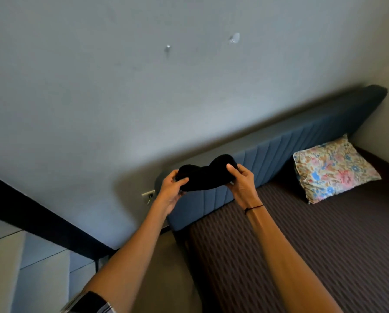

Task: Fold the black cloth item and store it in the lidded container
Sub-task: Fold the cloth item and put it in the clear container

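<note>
I hold the black cloth item (206, 175) up in the air in front of the blue headboard, stretched between both hands. It is bunched into a thick band with two rounded humps on top. My left hand (172, 188) grips its left end with thumb and fingers. My right hand (242, 180) pinches its right end; a thin dark string circles that wrist. No lidded container is in view.
A bed with a brown ribbed cover (313, 245) fills the lower right, with a floral pillow (334, 169) at its head. The padded blue headboard (290, 145) runs along the grey wall. A wall socket (148, 195) sits left of the headboard. Pale floor tiles (19, 267) lie at lower left.
</note>
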